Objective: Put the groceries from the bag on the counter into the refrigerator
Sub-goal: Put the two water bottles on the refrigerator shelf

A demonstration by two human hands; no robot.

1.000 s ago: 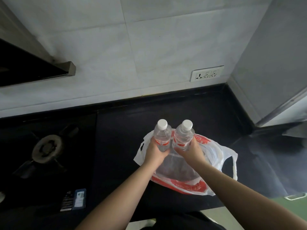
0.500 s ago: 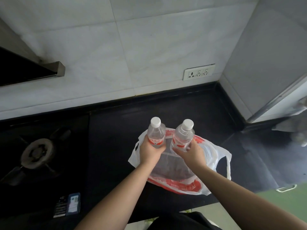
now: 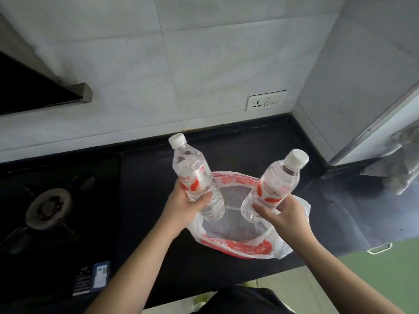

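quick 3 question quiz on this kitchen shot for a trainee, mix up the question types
1. True or false: each hand holds one water bottle.
2. Multiple choice: where does the plastic bag lie? A) on the gas burner B) on the black counter C) on the floor
3. Fill in: the bottle caps are ____ in colour.

Key
1. True: the left hand grips the left bottle, and the right hand grips the right bottle, both lifted above the bag.
2. B: it lies on the black counter, right of the gas burner.
3. White.
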